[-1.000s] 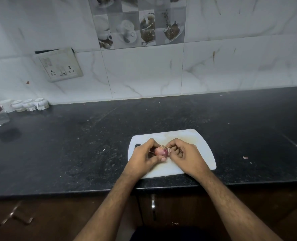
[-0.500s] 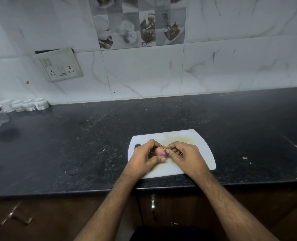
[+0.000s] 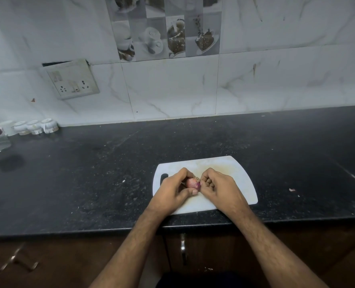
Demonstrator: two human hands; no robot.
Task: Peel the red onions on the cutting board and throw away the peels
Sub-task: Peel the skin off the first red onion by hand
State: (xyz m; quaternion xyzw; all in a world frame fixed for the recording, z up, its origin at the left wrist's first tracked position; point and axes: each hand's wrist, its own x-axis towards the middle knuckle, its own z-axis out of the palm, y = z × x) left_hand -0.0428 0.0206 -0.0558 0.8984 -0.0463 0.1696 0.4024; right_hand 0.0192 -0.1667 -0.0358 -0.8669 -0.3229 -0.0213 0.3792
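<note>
Over cutting board (image 3: 243, 179), red onion (image 3: 192, 183)

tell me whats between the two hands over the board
In the head view, a small red onion sits between the left hand and right hand above the cutting board. Both grip it; dry roots show on top.

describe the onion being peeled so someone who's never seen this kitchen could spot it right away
On the black counter lies a white cutting board near the front edge. Above its middle, the left hand grips a small red onion while the right hand pinches at its end. It is the only reddish-pink thing between the hands, with a dry, stringy tuft of roots.
</note>
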